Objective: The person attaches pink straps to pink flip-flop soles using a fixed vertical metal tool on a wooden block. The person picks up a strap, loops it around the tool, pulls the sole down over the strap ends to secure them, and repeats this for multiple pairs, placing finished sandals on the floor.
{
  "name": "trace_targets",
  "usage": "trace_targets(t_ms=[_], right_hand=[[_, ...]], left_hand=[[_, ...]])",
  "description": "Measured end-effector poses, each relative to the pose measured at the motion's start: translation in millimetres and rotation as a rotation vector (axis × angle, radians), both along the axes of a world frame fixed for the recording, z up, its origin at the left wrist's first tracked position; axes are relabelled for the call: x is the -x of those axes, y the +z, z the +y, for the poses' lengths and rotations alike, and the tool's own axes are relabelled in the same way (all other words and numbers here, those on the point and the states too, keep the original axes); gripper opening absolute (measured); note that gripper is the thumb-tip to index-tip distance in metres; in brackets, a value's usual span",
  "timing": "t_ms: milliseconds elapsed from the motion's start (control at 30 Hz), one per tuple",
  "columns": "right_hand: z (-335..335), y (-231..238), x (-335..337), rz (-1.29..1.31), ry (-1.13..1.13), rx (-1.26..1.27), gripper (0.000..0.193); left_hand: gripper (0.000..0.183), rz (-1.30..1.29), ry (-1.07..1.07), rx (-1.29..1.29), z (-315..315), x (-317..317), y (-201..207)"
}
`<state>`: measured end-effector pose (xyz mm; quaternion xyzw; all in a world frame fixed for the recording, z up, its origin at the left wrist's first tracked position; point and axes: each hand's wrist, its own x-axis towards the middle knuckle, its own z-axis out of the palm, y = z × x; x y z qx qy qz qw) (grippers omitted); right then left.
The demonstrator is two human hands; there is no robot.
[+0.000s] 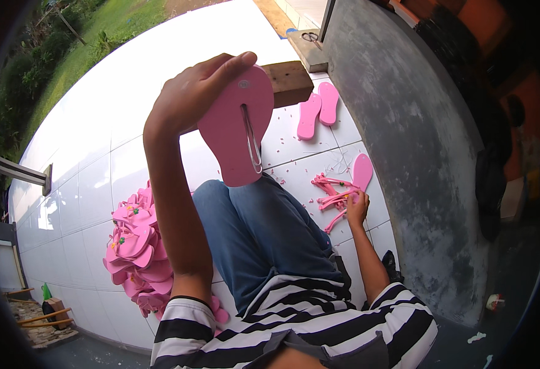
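Observation:
My left hand [199,83] grips the toe end of a pink flip-flop sole [227,132], its thumb lying over the edge. Behind that sole is a wooden beam [289,83]. A thin, shiny loop [253,147], like bent wire, hangs along the sole's face from a dark slit near its upper middle. Down on the tiles at the right, my right hand [357,208] has its fingers closed at the edge of a bunch of pink flip-flop straps [331,195]. Another pink sole [362,170] lies just beyond those fingers.
A heap of pink flip-flops [138,246] lies left of my legs. Two pink soles [309,117] rest farther ahead, among pink scraps. Scissors [310,37] lie on a ledge. A grey wall [405,135] borders the right side; grass [122,27] is at far left.

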<state>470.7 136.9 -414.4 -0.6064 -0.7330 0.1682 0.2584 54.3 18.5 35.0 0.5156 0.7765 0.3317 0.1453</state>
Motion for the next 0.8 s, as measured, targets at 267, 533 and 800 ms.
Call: trace_targets(t_ms=[267, 533, 800], right_hand=[[58, -72, -9, -0.291, -0.612, 0.537, 0.088], [65, -62, -8, -0.246, -0.655, 0.576, 0.072], [32, 9, -30, 0.356, -0.476, -0.041, 0.038]], left_hand=[[0.084, -0.062, -0.012, -0.022, 2, 2, -7], [0.085, 0.040, 0.024, 0.023, -2, -9, 4], [0.069, -0.060, 0.019, 0.089, -3, -11, 12]])
